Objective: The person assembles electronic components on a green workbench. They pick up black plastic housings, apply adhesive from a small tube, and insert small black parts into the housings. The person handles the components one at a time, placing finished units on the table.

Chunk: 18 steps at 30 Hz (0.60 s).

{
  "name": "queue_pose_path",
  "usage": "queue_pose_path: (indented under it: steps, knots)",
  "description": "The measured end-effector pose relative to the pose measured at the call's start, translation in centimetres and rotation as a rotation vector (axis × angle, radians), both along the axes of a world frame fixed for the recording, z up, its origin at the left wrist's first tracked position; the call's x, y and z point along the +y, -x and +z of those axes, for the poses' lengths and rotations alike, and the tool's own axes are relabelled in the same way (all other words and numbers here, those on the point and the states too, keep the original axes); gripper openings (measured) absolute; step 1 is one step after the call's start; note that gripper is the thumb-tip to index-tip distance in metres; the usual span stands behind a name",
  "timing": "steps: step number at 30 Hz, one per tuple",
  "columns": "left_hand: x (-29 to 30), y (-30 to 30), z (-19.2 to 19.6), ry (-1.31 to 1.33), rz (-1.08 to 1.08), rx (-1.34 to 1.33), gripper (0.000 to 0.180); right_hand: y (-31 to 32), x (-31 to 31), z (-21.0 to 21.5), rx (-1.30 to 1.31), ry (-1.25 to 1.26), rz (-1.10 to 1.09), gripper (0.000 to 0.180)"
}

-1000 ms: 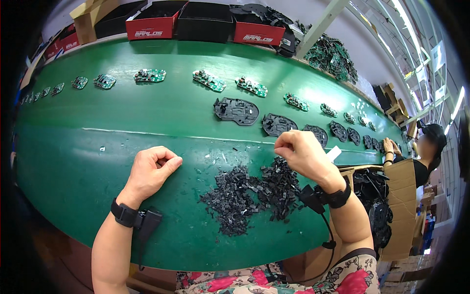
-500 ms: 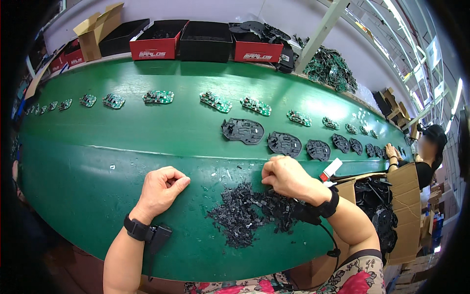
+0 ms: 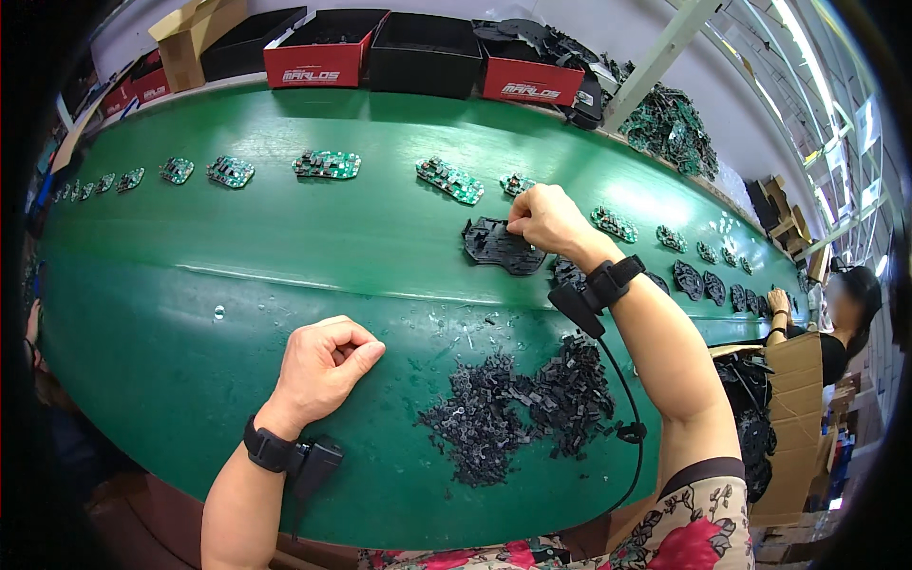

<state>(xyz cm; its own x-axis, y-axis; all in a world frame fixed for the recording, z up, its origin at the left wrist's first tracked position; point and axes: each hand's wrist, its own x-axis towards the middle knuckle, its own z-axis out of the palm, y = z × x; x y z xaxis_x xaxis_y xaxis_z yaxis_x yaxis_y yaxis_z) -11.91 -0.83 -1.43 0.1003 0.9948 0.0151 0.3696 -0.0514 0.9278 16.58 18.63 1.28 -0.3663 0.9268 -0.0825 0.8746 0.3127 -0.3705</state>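
Here: green conveyor belt (image 3: 285,275) wide, carrying row of circuit boards (image 3: 326,164). Pile of small black plastic parts (image 3: 518,408) near edge, between both arms. Black plastic housing plate (image 3: 499,245) mid-belt, long axis left-right. Right hand (image 3: 546,217) on plate's far-right corner, fingertips pinched together there. Left hand (image 3: 323,366) loose fist on belt, well apart.

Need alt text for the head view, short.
The right hand presses on a black plastic plate on a green conveyor belt; the left hand rests fisted near a pile of small black parts. Green circuit boards line the belt.
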Motion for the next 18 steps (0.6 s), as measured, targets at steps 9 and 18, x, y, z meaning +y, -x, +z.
queue_pose_path:
  steps: [9, 18]
  knots:
    - [-0.1, 0.2, 0.3, 0.004, -0.024, -0.009, 0.014, -0.8, 2.6, 1.3, -0.089, 0.266, -0.112, 0.037]
    - [-0.1, 0.7, -0.1, -0.034, -0.025, -0.047, 0.012, 0.6, 1.6, 1.9, -0.103, 0.206, -0.013, 0.012]
